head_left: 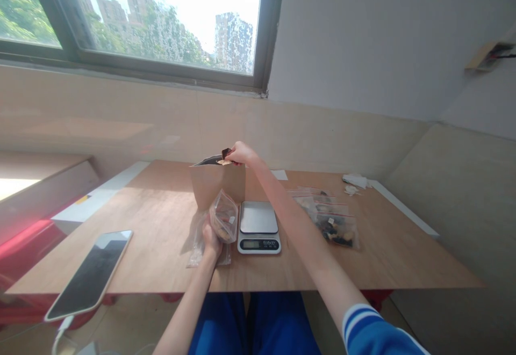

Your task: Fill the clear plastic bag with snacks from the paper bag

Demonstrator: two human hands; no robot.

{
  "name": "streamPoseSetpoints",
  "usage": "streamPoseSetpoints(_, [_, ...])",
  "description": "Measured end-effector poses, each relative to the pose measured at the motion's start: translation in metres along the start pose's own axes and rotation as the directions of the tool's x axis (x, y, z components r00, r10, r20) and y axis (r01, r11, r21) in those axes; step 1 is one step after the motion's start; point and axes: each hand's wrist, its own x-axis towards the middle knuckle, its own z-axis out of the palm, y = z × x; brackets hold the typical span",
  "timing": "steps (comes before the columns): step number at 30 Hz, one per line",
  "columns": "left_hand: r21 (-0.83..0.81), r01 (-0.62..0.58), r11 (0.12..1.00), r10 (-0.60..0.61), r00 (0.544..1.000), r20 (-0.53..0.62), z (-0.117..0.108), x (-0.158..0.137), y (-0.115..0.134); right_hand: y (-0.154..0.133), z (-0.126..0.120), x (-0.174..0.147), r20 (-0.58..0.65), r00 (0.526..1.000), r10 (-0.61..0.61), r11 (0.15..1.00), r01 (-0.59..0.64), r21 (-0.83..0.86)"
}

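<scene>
Blue sleeve (368,329), right fingers (232,157) tight on brown pieces (226,153), left fingers (207,231) round clear bag (223,212), scale lettering (270,244) illegible

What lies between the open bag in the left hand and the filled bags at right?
In the head view, a scale stands beside the held bag, and the right forearm crosses that stretch.

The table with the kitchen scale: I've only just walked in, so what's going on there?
A person is handling bags and small pieces at the table. The left hand holds an open clear plastic bag just left of the scale. The right hand pinches small pieces, dark and pale, at the mouth of the brown paper bag standing behind. Filled plastic bags lie to the scale's right.
</scene>
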Motion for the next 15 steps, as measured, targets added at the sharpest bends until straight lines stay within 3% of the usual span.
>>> streamPoseSetpoints(9, [-0.122, 0.001, 0.992, 0.001, 1.0, 0.021, 0.0, 0.002, -0.003, -0.018, -0.004, -0.02, 0.04, 0.993, 0.113, 0.967, -0.101, -0.232])
streamPoseSetpoints(15, [-0.121, 0.019, 0.993, -0.014, 0.999, 0.037, -0.001, 0.001, -0.003, -0.021, 0.004, -0.017, -0.013, 0.992, 0.125, 0.945, -0.123, -0.302])
